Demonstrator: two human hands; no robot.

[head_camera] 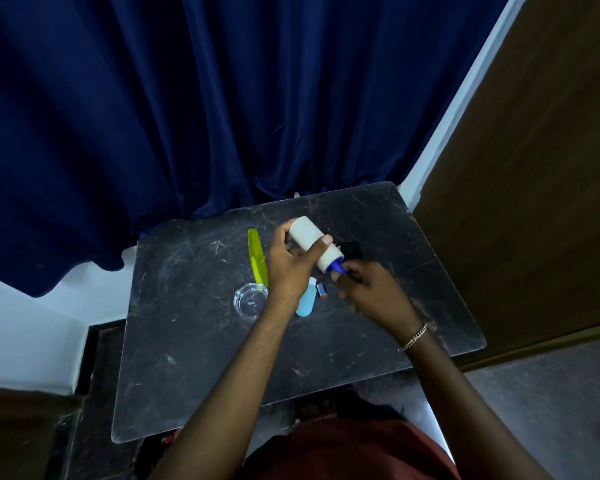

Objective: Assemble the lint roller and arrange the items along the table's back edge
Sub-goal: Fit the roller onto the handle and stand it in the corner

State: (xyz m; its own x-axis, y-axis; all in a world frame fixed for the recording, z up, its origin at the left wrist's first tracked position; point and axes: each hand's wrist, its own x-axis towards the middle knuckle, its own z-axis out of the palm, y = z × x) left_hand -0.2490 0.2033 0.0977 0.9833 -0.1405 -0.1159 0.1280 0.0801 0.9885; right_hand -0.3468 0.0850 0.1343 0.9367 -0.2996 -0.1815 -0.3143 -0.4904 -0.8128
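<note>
The surface (187, 358) is a dark stone-look slab with pale veins, scratches and rounded corners. Along its back edge hangs a deep blue curtain (222, 116) in heavy folds, its hem dipping at the left over a white wall (25, 334). A brown wooden door (534, 202) fills the right side, with a pale strip of frame between it and the curtain. Grey floor (551, 410) shows at lower right, and a dark red garment (343, 452) at the bottom edge.

Both bare hands are raised over the middle of the surface. The left grip (288, 268) is wrapped round the white roll (309, 237), thumb across its top and fingers curled beneath, holding it tilted with its upper end toward the curtain. The right grip (371, 289), a chain bracelet (413, 337) at its wrist, is closed round the blue handle (338, 268), whose neck meets the lower end of the roll. How far it sits inside cannot be told.

A lime green comb (257, 256) lies left of the hands, its near end beside a clear glass dish (250, 301). A light blue bottle (305, 303) with a white cap lies under the left wrist, and a small red, white and blue tube (322, 289) lies just beside it. A black object (352, 249) sits behind the roll, partly hidden.

The markings on the tube and the dark mark in the dish are too small to read.
</note>
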